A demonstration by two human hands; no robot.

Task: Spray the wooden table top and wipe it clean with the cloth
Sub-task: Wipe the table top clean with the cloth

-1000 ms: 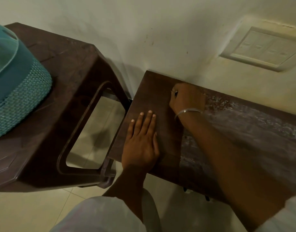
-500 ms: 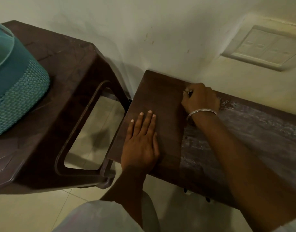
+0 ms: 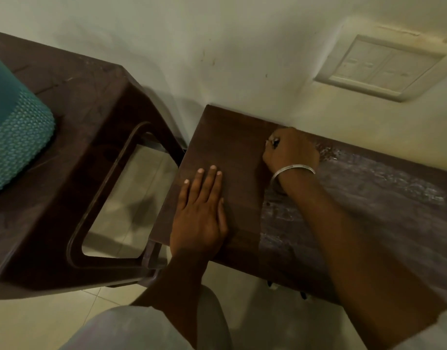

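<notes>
Against the pale plastered wall (image 3: 217, 34), the wooden desk (image 3: 242, 137) stood as a long, dark brown rectangle with a square-cut left end. Its left portion looked smooth and evenly dark, the grain faintly lined. From about the middle rightward the top carried a whitish, streaky film, thickest and speckled along the far edge.

The left hand (image 3: 199, 218) lay flat on the clean part near the front edge, palm down, fingers straight and close together. The right hand (image 3: 290, 152) was curled into a fist on the top near the far edge, right where the dark wood met the film, with a thin silver bangle (image 3: 293, 170) round the wrist. A small dark glint showed among its knuckles. Whether the cloth was bunched inside or beneath that fist could not be told, as no fabric showed plainly.

Just beside the desk's left end stood a brown moulded plastic stool (image 3: 78, 109), glossy, with a rounded trapezoid cut-out in its side. On its top at the far left sat a teal basket (image 3: 15, 137) with a woven lattice texture. A cream rectangular switch plate (image 3: 379, 69) was set into the wall above the desk. Pale glossy floor tiles (image 3: 28, 322) showed below.
</notes>
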